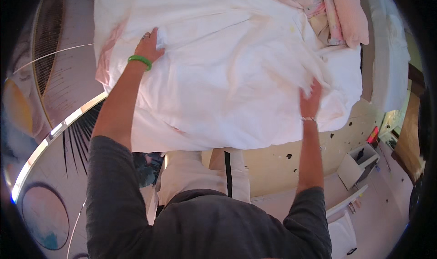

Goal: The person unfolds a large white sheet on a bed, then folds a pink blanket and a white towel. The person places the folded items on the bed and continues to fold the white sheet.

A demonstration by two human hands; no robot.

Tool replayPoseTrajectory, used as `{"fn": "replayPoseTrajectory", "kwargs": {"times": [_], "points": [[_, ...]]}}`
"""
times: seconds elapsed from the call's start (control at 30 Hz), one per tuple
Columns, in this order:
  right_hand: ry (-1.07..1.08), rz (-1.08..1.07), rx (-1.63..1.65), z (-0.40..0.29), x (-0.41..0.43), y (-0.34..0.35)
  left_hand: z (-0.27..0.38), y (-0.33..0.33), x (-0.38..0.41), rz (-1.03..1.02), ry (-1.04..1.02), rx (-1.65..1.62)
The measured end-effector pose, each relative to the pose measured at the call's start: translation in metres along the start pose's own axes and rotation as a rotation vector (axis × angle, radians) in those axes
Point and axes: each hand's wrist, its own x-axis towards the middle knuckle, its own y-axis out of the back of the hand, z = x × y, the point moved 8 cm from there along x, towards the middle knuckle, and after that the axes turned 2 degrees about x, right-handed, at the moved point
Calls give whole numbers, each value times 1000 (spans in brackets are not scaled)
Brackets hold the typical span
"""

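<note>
A wrinkled white bed cover (211, 74) lies spread over the bed before me. On its left part rests my left hand (149, 47), with a ring on a finger and a green bangle on the wrist. Some cloth shows between its thumb and forefinger; whether they pinch it is unclear. Near the right front of the bed, my right hand (310, 100) has a bunch of the cover between thumb and fingers, slightly blurred. A thin bracelet circles that wrist. Creases run across the cloth between both hands. Pinkish cloth (111, 50) shows at the cover's left edge.
Folded patterned bedding (317, 9) and a pink fluffy textile (350, 16) lie at the far right. A decorated wall (75, 74) borders the left. On the right floor stand a small white open box-like unit (358, 165) and a white piece of furniture (343, 236).
</note>
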Motion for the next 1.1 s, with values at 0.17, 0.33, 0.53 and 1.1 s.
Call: {"fn": "replayPoseTrajectory", "kwargs": {"times": [0.17,0.33,0.53,1.1], "points": [[53,-127,-502,-48,57,-61,-12,54,54,330,-156,105],[83,-446,-763,-6,84,-98,-31,239,95,817,-180,-2],[168,269,-391,-86,80,-44,5,163,15,829,-302,85],[176,-487,58,-183,-217,-154,-210,-144,-237,430,727,-828]]}}
